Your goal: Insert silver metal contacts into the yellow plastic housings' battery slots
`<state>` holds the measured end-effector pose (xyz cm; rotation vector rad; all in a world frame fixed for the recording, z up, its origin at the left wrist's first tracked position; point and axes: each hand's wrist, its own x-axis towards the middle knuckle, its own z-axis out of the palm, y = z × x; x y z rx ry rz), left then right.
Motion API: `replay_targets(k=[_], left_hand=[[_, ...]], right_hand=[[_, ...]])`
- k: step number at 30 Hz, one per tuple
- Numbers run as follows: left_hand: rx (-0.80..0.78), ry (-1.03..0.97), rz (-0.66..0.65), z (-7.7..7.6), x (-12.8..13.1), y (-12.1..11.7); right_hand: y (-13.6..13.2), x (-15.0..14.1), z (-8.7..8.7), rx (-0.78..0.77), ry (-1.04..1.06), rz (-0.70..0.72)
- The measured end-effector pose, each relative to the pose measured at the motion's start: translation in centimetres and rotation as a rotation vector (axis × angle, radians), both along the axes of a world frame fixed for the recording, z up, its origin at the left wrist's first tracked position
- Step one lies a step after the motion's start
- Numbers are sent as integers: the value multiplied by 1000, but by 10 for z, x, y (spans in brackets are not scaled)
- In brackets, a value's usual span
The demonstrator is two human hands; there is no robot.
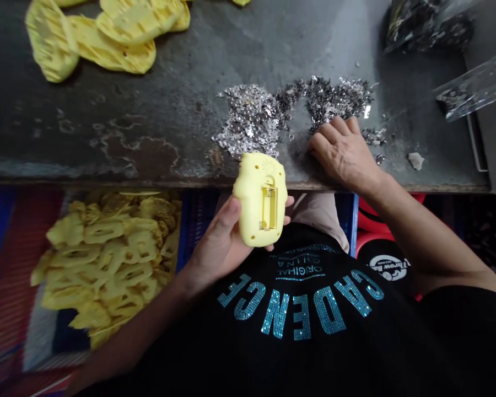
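My left hand (223,234) holds a yellow plastic back shell (252,215) upright near the table's front edge. Its open battery compartment faces me, and metal contacts show at the compartment's ends. Fingers wrap behind the shell, with the thumb along its left side. My right hand (343,149) rests on the table at the near edge of a pile of small dark metal pieces (334,99). Its fingers are curled down, and the fingertips are hidden, so what they pinch cannot be seen. Left of that pile lies another heap of shinier small metal contacts (250,116).
Yellow shells (124,33) lie at the table's back left. Many more yellow parts (107,253) fill a container below on the left. Plastic bags of dark metal pieces (434,27) sit at the right. A pale lump (415,160) lies near the front edge.
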<state>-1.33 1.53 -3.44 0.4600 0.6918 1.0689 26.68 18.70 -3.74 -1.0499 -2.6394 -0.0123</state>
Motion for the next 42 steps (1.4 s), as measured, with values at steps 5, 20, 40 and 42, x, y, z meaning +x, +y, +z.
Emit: replay_targets(k=[5,20,40,42], left_hand=[[-33,19,-11,2,8,-4],[-65,3,16,7,16,-11],[-147,-149,-154,11,18,-3],[-159,-155,-183,12,18,-3]], right_hand=[[1,8,-1,-26,34,31],[14,11,9,-27,20,26],[-41,-20,71,-487,462,215],[-52,-24,80,-590,485,281]])
